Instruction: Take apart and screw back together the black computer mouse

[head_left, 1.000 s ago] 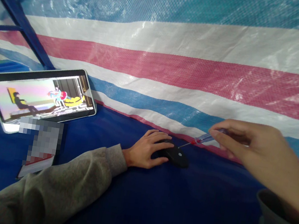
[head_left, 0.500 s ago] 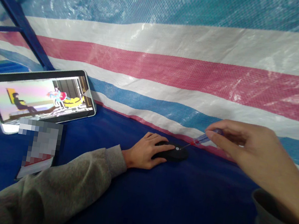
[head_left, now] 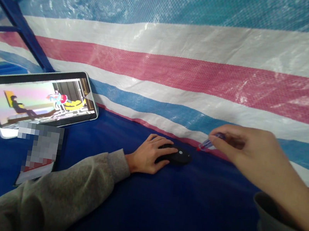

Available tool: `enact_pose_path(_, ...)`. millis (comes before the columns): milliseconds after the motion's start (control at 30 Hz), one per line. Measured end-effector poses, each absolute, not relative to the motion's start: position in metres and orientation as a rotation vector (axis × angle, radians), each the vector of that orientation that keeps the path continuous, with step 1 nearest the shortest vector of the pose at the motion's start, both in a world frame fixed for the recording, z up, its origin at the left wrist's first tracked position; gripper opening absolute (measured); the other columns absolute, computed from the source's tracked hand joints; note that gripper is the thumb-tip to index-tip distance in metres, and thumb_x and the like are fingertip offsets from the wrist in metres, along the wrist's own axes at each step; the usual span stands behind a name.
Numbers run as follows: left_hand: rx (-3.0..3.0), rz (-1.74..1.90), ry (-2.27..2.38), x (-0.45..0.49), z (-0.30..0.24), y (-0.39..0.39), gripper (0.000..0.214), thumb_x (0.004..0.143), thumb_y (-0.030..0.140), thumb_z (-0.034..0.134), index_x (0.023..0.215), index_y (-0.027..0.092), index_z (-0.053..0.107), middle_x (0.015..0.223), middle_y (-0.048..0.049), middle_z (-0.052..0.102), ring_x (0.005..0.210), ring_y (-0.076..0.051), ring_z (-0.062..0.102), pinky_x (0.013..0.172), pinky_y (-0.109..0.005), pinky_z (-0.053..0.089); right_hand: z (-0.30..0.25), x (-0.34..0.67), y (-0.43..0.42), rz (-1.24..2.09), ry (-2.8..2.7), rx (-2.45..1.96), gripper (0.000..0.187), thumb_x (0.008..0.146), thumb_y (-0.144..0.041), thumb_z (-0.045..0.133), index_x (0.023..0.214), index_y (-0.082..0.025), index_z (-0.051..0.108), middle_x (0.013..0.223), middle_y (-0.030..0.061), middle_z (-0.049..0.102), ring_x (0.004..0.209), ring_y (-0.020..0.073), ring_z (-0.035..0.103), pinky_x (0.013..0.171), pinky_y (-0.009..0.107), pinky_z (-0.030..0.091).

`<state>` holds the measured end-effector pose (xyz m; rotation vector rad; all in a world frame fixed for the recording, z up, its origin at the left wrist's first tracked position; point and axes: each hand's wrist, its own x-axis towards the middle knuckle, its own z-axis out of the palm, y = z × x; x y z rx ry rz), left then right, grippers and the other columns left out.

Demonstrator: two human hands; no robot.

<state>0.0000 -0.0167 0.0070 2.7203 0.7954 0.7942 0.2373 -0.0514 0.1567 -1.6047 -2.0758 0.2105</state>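
On the blue table surface lies a black, oval device shaped like a computer mouse, with a round silver spot and a small dark mark near its right end. My left hand lies over its left half, fingers spread across it, holding it against the table. Between the thumb and fingers of my right hand is a small screwdriver with a clear purplish handle and a red collar. It tilts down to the left, just right of the device. Its thin shaft is hard to make out.
A tablet showing a cartoon picture leans at the left. In front of it lies a partly blurred-out box or booklet. Striped plastic sheeting hangs behind the table, and a blue frame stands at the far left.
The screwdriver's tip was at the device's top by the silver spot; now it is off to the right. My left hand and the device have barely shifted.
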Motion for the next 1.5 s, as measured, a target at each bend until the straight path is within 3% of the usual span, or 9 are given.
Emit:
enact_pose_path(600, 2.726, 0.869, 0.751, 0.000, 0.004, -0.015, 0.042, 0.088, 0.030, 0.059, 0.129, 0.022, 0.058, 0.133, -0.0116, 0.057, 0.122, -0.027, 0.053, 0.104, -0.047, 0.041, 0.145, 0.230, -0.043, 0.117, -2.198, -1.557, 0.020, 0.079, -0.032, 0.056, 0.066, -0.023, 0.068, 0.057, 0.0005, 0.066, 0.052, 0.0177, 0.059, 0.053, 0.030, 0.039)
enact_pose_path(867, 2.787, 0.933, 0.660, 0.000, 0.001, -0.017, 0.041, 0.091, 0.026, 0.056, 0.131, 0.017, 0.056, 0.139, -0.0139, 0.054, 0.132, -0.026, 0.049, 0.110, -0.047, 0.041, 0.136, 0.228, -0.041, -0.161, -2.301, -1.591, 0.025, 0.083, -0.032, 0.050, 0.063, -0.022, 0.061, 0.062, 0.0027, 0.066, 0.055, 0.0180, 0.057, 0.056, 0.030, 0.035)
enact_pose_path(1133, 2.842, 0.868, 0.597, 0.001, -0.002, -0.016, 0.042, 0.096, 0.027, 0.049, 0.136, 0.013, 0.049, 0.140, -0.0131, 0.053, 0.134, -0.022, 0.047, 0.114, -0.041, 0.040, 0.124, 0.226, -0.040, -0.319, -2.403, -1.691, 0.039, 0.095, -0.036, 0.033, 0.085, -0.020, 0.067, 0.072, 0.0064, 0.071, 0.061, 0.0212, 0.063, 0.058, 0.031, 0.035)
enact_pose_path(1333, 2.843, 0.864, 0.570, 0.001, 0.000, -0.015, 0.041, 0.098, 0.027, 0.046, 0.137, 0.014, 0.048, 0.141, -0.0123, 0.053, 0.135, -0.023, 0.046, 0.113, -0.044, 0.040, 0.122, 0.228, -0.040, -0.174, -2.408, -1.635, 0.028, 0.089, -0.019, 0.037, 0.099, -0.020, 0.063, 0.095, 0.0056, 0.073, 0.083, 0.0229, 0.068, 0.070, 0.031, 0.043)
enact_pose_path(1500, 2.855, 0.863, 0.569, 0.002, 0.000, -0.016, 0.041, 0.097, 0.026, 0.046, 0.136, 0.013, 0.049, 0.141, -0.0130, 0.053, 0.135, -0.023, 0.045, 0.114, -0.043, 0.039, 0.123, 0.230, -0.038, -0.134, -2.430, -1.730, 0.029, 0.095, -0.029, 0.035, 0.104, -0.023, 0.062, 0.083, 0.0055, 0.073, 0.078, 0.0259, 0.069, 0.068, 0.034, 0.043)
